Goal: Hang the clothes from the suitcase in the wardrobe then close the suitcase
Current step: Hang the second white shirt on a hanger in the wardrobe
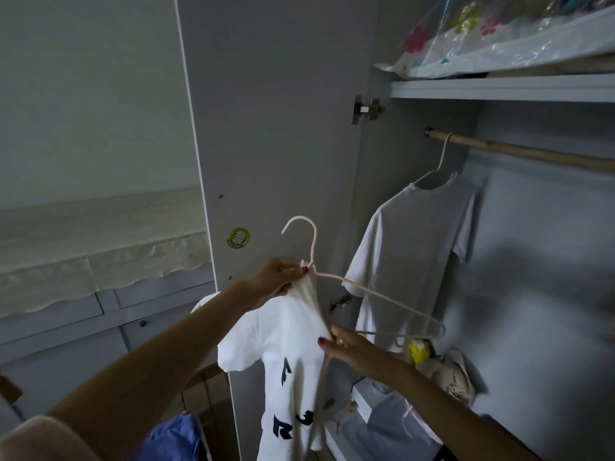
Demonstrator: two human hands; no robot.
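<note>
Head cam, facing open wardrobe [432, 88].

L hand [283, 277]: fingers curled, pinching the neck of a pale pink hanger [366, 291] together w/ a fold of the white T-shirt [289, 354] just below the hook. Hook upright, in front of the open door [276, 128], not on the rail.

R hand [346, 347]: thumb + fingers pinch the shirt fabric at its right edge, near hanger's lower bar. Ring visible on one finger.

T-shirt: white w/ dark lettering, hangs down from both hands, between door and wardrobe interior. Right arm of hanger sticks out bare, no fabric over it. Whether left arm is inside the shirt: can't tell.

Wooden rail [532, 151]: one plain white shirt [412, 247] already hung on a similar hanger, near rail's left end.

Shelf above rail: clear plastic bag w/ flower print [466, 38]. Wardrobe floor: bags, yellow item, details dim.

Lower left: blue fabric [173, 437]. Suitcase not in view.
</note>
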